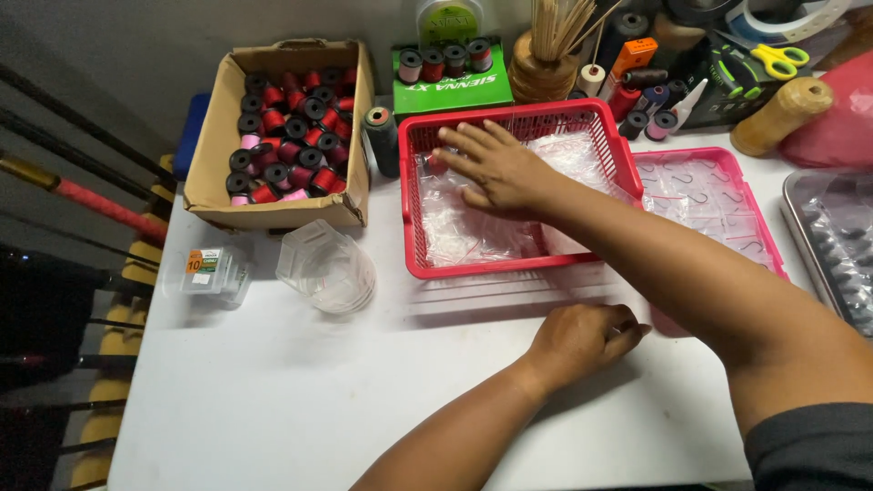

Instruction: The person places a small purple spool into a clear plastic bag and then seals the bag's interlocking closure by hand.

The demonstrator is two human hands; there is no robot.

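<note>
Clear bags (473,232) fill the red basket (414,209); right hand (496,168) rests spread flat on them (gripping nothing), likely pinning them; left hand (582,336) curled loosely on the table (273,400), empty.

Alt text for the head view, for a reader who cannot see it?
The right hand presses flat on clear plastic bags in a red plastic basket; the left hand rests curled on the white table, beside a cardboard box of thread spools.

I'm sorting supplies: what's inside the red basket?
The red basket holds a layer of small clear plastic bags. The right hand rests flat on them, covering the middle; what the bags contain, or what lies beneath, cannot be seen.
</note>
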